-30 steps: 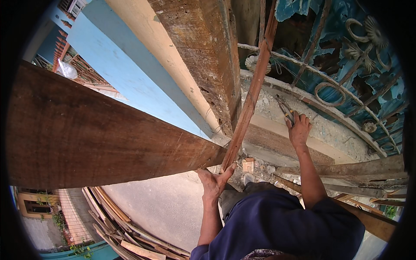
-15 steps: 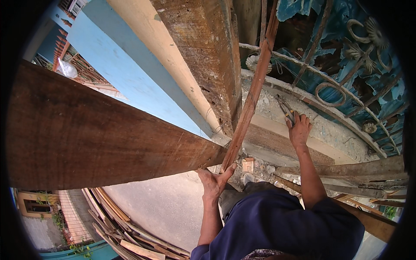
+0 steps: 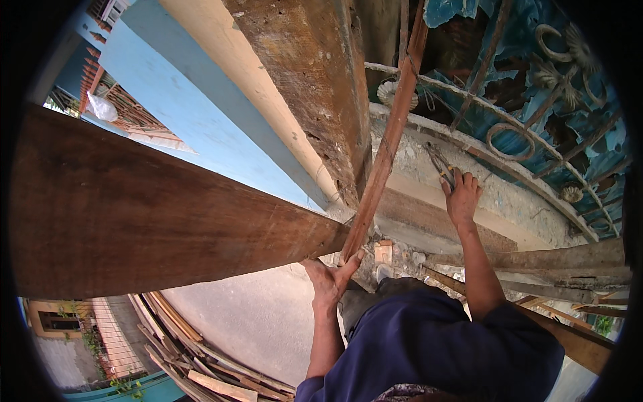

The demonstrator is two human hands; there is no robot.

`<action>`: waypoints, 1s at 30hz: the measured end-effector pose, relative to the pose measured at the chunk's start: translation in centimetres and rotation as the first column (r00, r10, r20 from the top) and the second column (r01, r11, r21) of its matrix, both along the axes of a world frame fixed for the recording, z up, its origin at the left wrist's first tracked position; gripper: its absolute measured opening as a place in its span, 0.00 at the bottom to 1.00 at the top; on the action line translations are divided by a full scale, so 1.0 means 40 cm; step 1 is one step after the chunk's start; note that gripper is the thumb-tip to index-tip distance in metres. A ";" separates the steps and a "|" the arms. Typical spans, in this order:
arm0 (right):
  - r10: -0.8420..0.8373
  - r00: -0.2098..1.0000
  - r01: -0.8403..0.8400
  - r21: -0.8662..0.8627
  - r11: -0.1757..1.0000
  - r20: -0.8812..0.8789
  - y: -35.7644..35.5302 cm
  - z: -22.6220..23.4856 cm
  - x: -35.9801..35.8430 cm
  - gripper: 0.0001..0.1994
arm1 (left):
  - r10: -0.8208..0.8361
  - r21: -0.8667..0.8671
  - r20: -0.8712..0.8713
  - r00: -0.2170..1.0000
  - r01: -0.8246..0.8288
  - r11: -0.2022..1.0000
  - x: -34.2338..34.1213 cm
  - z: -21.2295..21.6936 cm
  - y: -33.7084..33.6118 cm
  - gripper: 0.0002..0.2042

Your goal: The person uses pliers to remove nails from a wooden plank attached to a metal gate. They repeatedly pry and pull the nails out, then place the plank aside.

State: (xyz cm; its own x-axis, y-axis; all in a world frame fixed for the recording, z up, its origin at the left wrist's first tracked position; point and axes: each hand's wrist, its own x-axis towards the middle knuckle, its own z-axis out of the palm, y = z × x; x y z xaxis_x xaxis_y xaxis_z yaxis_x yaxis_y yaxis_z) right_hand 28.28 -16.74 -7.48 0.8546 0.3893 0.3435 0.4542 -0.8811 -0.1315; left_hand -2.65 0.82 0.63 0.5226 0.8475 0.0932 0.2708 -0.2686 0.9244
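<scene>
My left hand is closed round the lower end of a narrow reddish wooden strip, its thumb along the right side. Its fingers also press the near tip of a wide brown plank, which stretches to the left. Thin wire is looped around the strip. Over a rough concrete ledge, my right hand holds pliers by their yellow and dark handles, jaws pointing away. The palm hides part of the handles.
A thick timber post rises beside a light blue wall. An ornate metal grille with torn blue sheeting stands at the right. Stacked wood strips lie at lower left, loose boards at right, and rubble near my feet.
The strip and the wide plank have shifted very slightly in view. Both hands keep their grip in nearly the same places.
</scene>
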 end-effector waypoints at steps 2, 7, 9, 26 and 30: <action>0.007 1.000 -0.007 0.003 1.000 -0.005 -0.001 0.001 -0.002 0.26 | 0.018 0.052 0.009 1.000 -0.018 0.998 0.000 0.009 -0.004 0.46; 0.001 1.000 -0.001 0.002 1.000 -0.002 -0.007 -0.007 0.005 0.26 | 0.036 0.061 0.059 0.998 -0.040 0.997 0.010 0.009 -0.009 0.49; -0.001 1.000 0.001 -0.013 1.000 0.001 -0.009 -0.015 0.008 0.26 | 0.053 0.040 0.068 0.996 -0.056 0.998 0.012 0.007 -0.013 0.53; -0.002 1.000 0.002 -0.008 1.000 0.024 -0.019 -0.044 0.022 0.23 | 0.038 0.139 0.090 0.995 -0.050 0.989 0.021 -0.020 -0.008 0.67; -0.006 0.997 0.006 -0.010 1.000 0.071 -0.030 -0.060 0.027 0.24 | -0.007 0.216 0.119 0.993 -0.019 0.976 0.016 -0.052 0.011 0.66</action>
State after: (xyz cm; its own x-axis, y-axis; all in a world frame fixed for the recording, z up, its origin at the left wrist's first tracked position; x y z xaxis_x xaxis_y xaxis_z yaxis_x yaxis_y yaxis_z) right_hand 29.36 -17.92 -9.87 0.8306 0.3880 0.3994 0.4568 -0.8850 -0.0901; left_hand -2.01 1.26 -1.46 0.4920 0.8032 0.3358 0.1649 -0.4647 0.8700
